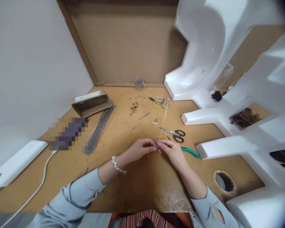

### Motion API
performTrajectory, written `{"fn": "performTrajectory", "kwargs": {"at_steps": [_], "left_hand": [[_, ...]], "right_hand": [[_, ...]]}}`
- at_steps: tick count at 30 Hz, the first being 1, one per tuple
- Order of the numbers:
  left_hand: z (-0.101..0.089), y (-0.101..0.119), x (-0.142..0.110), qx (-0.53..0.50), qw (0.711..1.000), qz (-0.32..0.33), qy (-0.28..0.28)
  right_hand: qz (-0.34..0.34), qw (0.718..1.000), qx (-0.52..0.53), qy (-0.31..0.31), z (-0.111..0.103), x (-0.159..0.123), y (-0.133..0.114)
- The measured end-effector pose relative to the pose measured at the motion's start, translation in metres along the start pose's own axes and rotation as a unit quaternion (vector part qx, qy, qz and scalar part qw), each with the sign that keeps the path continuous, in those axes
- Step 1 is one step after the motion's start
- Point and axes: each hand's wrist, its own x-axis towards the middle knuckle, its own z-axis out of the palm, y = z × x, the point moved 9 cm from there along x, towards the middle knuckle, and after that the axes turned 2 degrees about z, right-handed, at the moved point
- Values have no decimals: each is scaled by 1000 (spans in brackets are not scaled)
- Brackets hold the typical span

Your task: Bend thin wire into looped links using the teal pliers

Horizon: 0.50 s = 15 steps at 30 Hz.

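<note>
My left hand (143, 148) and my right hand (171, 151) meet fingertip to fingertip above the front middle of the table. The right thumb and forefinger pinch a thin pale wire (164, 122), which runs up and away towards a tangle of bent wire pieces (165, 103). In the left hand, thumb and forefinger are pressed together; whatever sits between them is too small to make out. Just beyond the right hand lie black-handled scissors (178, 135). Teal-handled pliers (190, 152) lie beside it, their front end partly hidden by the hand.
On the left lie a bundle of grey wires (98, 133), an open cardboard box (92, 104), a blurred-out object (68, 134) and a white power strip (19, 161). Dark rings (133, 109) and yellow-handled pliers (154, 101) are farther back. White moulded supports (220, 147) border the right, near a table hole (225, 182).
</note>
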Motion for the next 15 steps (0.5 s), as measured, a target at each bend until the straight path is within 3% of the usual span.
{"fn": "performTrajectory", "kwargs": {"at_steps": [6,15], "left_hand": [[3,-3,0,-47,999,0,-7],[4,-11,1,-26,999,4,-20]], "right_hand": [[3,1000,-6,-16,3,1,-1],[3,999,-40,-23,4,0,2]]}}
